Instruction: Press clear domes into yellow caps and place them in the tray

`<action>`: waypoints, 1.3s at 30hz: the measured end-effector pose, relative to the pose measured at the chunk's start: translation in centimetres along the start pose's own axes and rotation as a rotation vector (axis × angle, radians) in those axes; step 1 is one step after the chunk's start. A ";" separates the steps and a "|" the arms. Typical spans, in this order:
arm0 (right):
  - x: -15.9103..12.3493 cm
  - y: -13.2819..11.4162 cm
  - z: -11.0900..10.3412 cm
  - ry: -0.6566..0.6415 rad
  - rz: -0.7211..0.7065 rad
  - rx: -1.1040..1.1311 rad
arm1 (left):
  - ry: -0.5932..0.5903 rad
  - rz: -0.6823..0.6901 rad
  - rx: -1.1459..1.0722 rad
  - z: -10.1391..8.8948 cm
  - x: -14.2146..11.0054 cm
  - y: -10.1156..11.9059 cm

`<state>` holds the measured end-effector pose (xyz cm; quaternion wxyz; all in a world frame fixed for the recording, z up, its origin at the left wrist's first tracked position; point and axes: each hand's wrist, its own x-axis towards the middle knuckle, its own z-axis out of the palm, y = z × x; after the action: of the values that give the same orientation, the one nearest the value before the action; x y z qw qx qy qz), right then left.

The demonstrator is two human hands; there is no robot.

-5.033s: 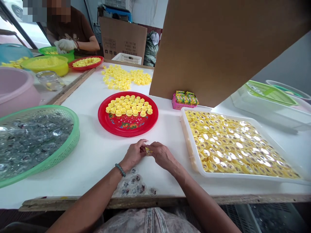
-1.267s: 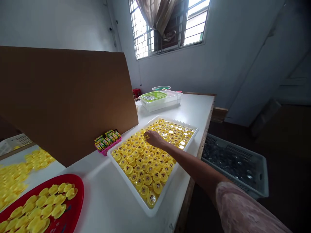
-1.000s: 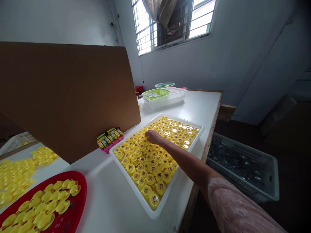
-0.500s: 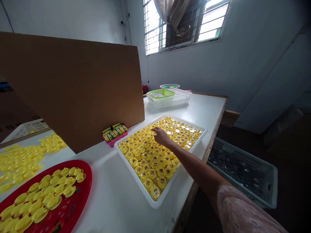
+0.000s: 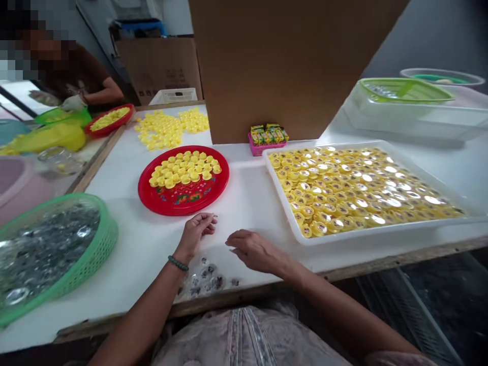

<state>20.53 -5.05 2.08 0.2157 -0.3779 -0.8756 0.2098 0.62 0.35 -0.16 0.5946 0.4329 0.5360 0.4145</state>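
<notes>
My left hand [image 5: 196, 231] rests on the white table in front of me, fingers curled in a loose pinch; what they hold is too small to make out. My right hand [image 5: 253, 249] lies just right of it, palm down, fingers loosely stretched and holding nothing. A small cluster of clear pieces [image 5: 206, 279] lies by the table edge under my left wrist. Beyond the hands stands a red plate [image 5: 183, 198] bearing yellow caps. To the right a white tray [image 5: 284, 216] is filled with yellow capped pieces.
A green basket [image 5: 97, 249] of clear pieces sits at the left. A tall cardboard sheet [image 5: 285, 66] stands behind a small pink basket of packets [image 5: 267, 137]. Loose yellow caps [image 5: 168, 129] lie farther back. A gloved co-worker [image 5: 76, 91] works far left. A clear tub [image 5: 412, 114] sits right.
My right hand has drawn back from the white tray to the table in front of me. The view has swung left, bringing my left hand into sight.
</notes>
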 end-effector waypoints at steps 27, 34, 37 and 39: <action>2.9 -1.3 3.6 -0.237 -0.169 -0.041 | 0.365 0.384 1.352 -12.1 11.2 7.7; 2.6 0.5 4.7 -0.169 -0.043 -0.044 | 0.308 0.320 1.437 -11.8 12.1 6.7; 2.6 0.4 3.8 -0.111 0.007 0.008 | 0.273 0.336 1.445 -11.8 11.1 6.5; 2.6 0.1 3.2 -0.098 -0.013 0.024 | 0.263 0.353 1.441 -11.6 10.5 6.4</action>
<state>17.26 -3.67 0.00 0.1784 -0.3588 -0.8850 0.2373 -10.31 12.97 2.43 0.0201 0.7412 0.6636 0.0989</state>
